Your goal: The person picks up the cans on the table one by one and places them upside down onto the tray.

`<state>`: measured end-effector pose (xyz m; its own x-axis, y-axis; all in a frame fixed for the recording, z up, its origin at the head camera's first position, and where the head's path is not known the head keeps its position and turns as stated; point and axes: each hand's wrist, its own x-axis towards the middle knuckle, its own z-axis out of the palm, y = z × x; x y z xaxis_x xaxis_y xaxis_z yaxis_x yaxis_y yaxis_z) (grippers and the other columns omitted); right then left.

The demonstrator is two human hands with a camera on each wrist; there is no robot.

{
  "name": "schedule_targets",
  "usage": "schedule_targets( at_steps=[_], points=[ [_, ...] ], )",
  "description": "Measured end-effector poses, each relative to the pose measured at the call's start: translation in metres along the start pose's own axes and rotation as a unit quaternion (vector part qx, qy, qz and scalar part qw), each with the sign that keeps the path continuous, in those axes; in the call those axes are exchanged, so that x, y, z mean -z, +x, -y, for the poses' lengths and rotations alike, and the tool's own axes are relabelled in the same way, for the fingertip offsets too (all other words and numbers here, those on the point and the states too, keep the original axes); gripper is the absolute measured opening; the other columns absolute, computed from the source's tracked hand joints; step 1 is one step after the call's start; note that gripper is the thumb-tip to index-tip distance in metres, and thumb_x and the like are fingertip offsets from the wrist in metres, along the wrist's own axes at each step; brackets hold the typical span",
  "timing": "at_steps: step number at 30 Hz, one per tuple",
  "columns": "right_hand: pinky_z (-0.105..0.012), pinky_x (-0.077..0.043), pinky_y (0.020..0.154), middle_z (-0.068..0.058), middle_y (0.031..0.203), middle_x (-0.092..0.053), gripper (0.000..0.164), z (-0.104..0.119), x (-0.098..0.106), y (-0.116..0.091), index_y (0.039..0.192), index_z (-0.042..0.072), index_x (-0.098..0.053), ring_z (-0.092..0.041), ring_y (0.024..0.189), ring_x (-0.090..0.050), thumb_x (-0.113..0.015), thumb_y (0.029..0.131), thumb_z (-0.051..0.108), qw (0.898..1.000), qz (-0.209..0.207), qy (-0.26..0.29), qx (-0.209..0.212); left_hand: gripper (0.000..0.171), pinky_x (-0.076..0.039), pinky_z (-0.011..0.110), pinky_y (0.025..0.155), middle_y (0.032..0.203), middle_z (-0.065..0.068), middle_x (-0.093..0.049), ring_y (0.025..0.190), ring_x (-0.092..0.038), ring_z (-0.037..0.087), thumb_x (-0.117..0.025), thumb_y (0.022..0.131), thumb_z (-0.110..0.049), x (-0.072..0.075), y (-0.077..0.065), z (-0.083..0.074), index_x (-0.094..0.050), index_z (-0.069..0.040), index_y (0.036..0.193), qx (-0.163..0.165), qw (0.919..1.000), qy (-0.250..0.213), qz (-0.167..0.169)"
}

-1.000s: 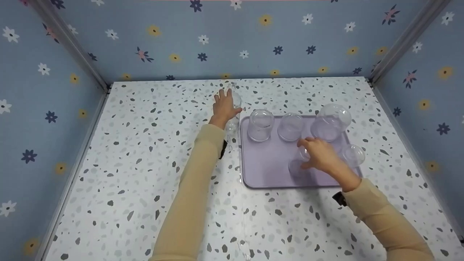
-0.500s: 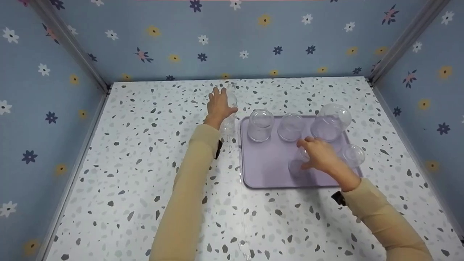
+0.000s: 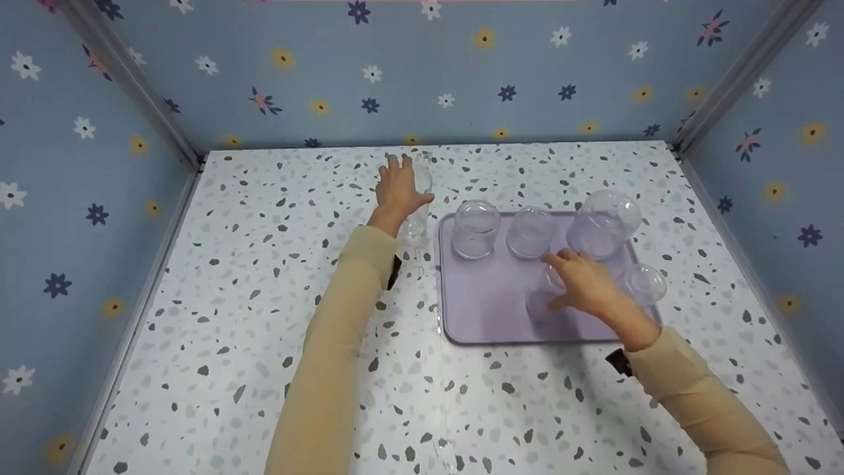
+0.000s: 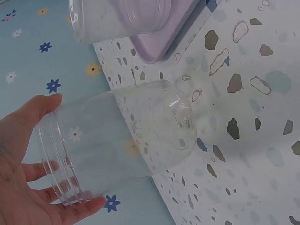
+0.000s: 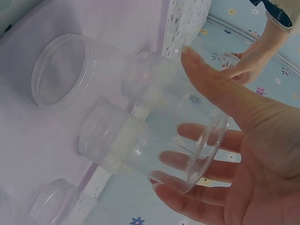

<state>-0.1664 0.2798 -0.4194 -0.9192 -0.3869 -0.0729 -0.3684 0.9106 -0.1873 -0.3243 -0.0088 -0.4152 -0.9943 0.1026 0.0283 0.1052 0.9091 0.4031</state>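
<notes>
At the back of the table, left of the tray, my left hand (image 3: 397, 189) grips a clear jar (image 4: 117, 140) by its threaded rim. In the left wrist view the thumb and fingers spread round the mouth, and the jar's base is at the speckled tabletop. My right hand (image 3: 583, 284) holds another clear jar (image 5: 206, 154) near the front middle of the tray (image 3: 488, 310). The right wrist view shows its fingers through the clear wall and the thumb on the opposite side of the rim.
Along the tray's back edge stand a clear jar (image 3: 475, 231), a second one (image 3: 529, 234) and a larger one (image 3: 597, 231) at the right corner. A small clear jar (image 3: 643, 284) stands at the tray's right edge. Flowered walls (image 3: 435, 72) enclose the speckled table (image 3: 264, 297).
My left hand has shifted slightly to the left with its jar, away from the tray. The right hand stays in place on its jar.
</notes>
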Motion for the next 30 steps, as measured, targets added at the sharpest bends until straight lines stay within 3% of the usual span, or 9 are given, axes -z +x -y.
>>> schedule_targets(
  at_steps=[4, 8, 14, 21, 26, 30],
  points=[
    [-0.056, -0.044, 0.072, -0.027, 0.118, -0.046, 0.086, 0.000, 0.001, -0.003, 0.123, -0.001, -0.046, -0.047, 0.098, -0.047, -0.084, 0.052, 0.026, 1.000, 0.004, 0.014, -0.003, 0.082, -0.044, 0.043, 0.081, 0.133, 0.022, -0.026, 0.113, -0.036, 0.035, -0.070, 0.072, -0.039, 0.004, -0.003, -0.003, -0.033, -0.001, 0.134, -0.003, 1.0000, 0.007, -0.002],
    [-0.062, -0.038, 0.078, -0.032, 0.128, -0.035, 0.087, 0.001, 0.005, -0.004, 0.128, 0.000, -0.040, -0.054, 0.107, -0.038, -0.082, 0.058, 0.029, 1.000, 0.008, 0.026, -0.009, 0.082, -0.045, 0.042, 0.080, 0.133, 0.022, -0.026, 0.112, -0.037, 0.034, -0.070, 0.072, -0.039, 0.007, -0.008, -0.005, -0.033, 0.000, 0.134, -0.011, 0.9999, 0.009, -0.005],
    [-0.058, -0.031, 0.090, -0.031, 0.132, -0.030, 0.083, 0.006, 0.010, -0.004, 0.131, 0.001, -0.038, -0.049, 0.116, -0.032, -0.078, 0.064, 0.030, 0.999, -0.006, 0.036, 0.008, 0.083, -0.045, 0.043, 0.078, 0.130, 0.020, -0.029, 0.111, -0.037, 0.033, -0.071, 0.071, -0.039, 0.009, -0.017, -0.004, -0.033, -0.001, 0.134, -0.023, 0.9997, 0.001, 0.005],
    [-0.055, -0.032, 0.090, -0.028, 0.131, -0.034, 0.079, 0.014, 0.011, 0.001, 0.130, 0.002, -0.040, -0.044, 0.116, -0.035, -0.077, 0.066, 0.030, 0.996, -0.062, 0.050, 0.037, 0.084, -0.043, 0.044, 0.083, 0.130, 0.019, -0.030, 0.114, -0.036, 0.033, -0.071, 0.071, -0.040, 0.014, -0.030, -0.002, -0.031, -0.003, 0.136, -0.021, 0.9997, -0.008, 0.008],
    [-0.050, -0.033, 0.093, -0.028, 0.127, -0.039, 0.076, 0.020, 0.009, 0.008, 0.128, -0.001, -0.042, -0.041, 0.113, -0.040, -0.077, 0.067, 0.026, 0.989, -0.113, 0.064, 0.069, 0.082, -0.045, 0.041, 0.078, 0.124, 0.019, -0.034, 0.108, -0.038, 0.031, -0.072, 0.070, -0.039, 0.020, -0.041, 0.000, -0.035, -0.004, 0.134, -0.029, 0.9989, -0.037, -0.008],
    [-0.048, -0.034, 0.093, -0.025, 0.127, -0.040, 0.072, 0.028, 0.008, 0.012, 0.128, -0.002, -0.041, -0.038, 0.113, -0.041, -0.076, 0.070, 0.025, 0.984, -0.139, 0.091, 0.067, 0.079, -0.046, 0.040, 0.076, 0.122, 0.018, -0.035, 0.106, -0.039, 0.030, -0.072, 0.070, -0.040, 0.023, -0.051, 0.002, -0.037, -0.004, 0.132, -0.041, 0.9977, -0.052, -0.014]
  ],
)
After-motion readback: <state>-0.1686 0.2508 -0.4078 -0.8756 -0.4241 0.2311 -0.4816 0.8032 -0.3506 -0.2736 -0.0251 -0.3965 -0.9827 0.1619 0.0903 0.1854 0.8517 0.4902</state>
